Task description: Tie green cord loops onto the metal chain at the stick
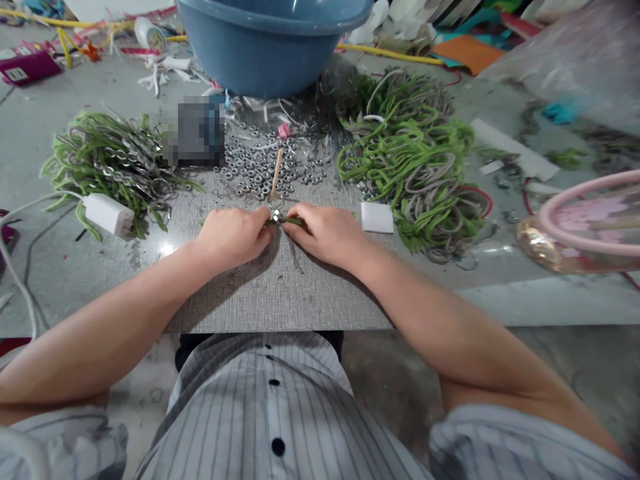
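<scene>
Close together at the middle of the table, my left hand [234, 235] and my right hand [327, 232] are both closed in a pinch. Between the fingertips shows a small shiny metal piece [277, 215], which looks like a nut. A short stretch of green cord [296, 221] runs from it into my right fingers. My left fingertips press at the other side of the metal piece, where a bit of the cord shows; the rest is hidden. Just beyond my hands lie many loose metal nuts [253, 163] and a thin wooden stick [277, 175].
Bundles of green and grey cords lie left [95, 150] and right [430, 167]. A blue basin [270, 50] stands behind the nuts. A white charger [109, 215] with its cable is at left, a white block [377, 218] at right, and a pink-handled clear bag [590, 223] farther right.
</scene>
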The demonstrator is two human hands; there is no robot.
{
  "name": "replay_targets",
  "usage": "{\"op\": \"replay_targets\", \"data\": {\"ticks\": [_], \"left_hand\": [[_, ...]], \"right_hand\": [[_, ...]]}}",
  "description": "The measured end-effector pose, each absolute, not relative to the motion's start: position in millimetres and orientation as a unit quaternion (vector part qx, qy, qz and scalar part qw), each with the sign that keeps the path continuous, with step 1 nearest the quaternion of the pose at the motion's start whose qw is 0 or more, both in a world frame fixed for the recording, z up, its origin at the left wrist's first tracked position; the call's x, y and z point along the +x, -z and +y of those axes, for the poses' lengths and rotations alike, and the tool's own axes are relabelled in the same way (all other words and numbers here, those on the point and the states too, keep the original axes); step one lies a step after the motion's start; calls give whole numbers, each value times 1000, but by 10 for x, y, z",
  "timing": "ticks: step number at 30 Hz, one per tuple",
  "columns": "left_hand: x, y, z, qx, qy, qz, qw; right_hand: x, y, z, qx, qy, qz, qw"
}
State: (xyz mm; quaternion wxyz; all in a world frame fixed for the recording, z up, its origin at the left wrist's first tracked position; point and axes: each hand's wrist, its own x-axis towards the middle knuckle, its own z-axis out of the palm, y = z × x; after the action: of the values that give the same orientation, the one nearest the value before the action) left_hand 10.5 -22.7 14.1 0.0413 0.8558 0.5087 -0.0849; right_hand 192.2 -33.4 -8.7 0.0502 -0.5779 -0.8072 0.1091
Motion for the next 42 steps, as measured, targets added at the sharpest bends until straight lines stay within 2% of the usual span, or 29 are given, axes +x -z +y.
{"op": "replay_targets", "data": {"ticks": [11,19,23,31,39,42], "left_hand": [[114,-125,-177,841,79,527,90],[55,-248,-145,886,128,430,114],[47,-251,-164,897,115,413,106],[59,-232,-201,864,113,485,68],[35,-247,-167,863,140,483,52],[32,-221,-145,859,114,495,57]], "right_hand": [[1855,-2,-333,-586,-153,-796,29],[1916,-122,-335,-523,-219,-822,-43],[1924,-97,-347,-527,-212,-823,-26],[1960,60,-311,-577,-137,-803,63],[1983,96,-326,-564,-128,-813,67],[1977,101,-325,-566,-125,-812,74]]}}
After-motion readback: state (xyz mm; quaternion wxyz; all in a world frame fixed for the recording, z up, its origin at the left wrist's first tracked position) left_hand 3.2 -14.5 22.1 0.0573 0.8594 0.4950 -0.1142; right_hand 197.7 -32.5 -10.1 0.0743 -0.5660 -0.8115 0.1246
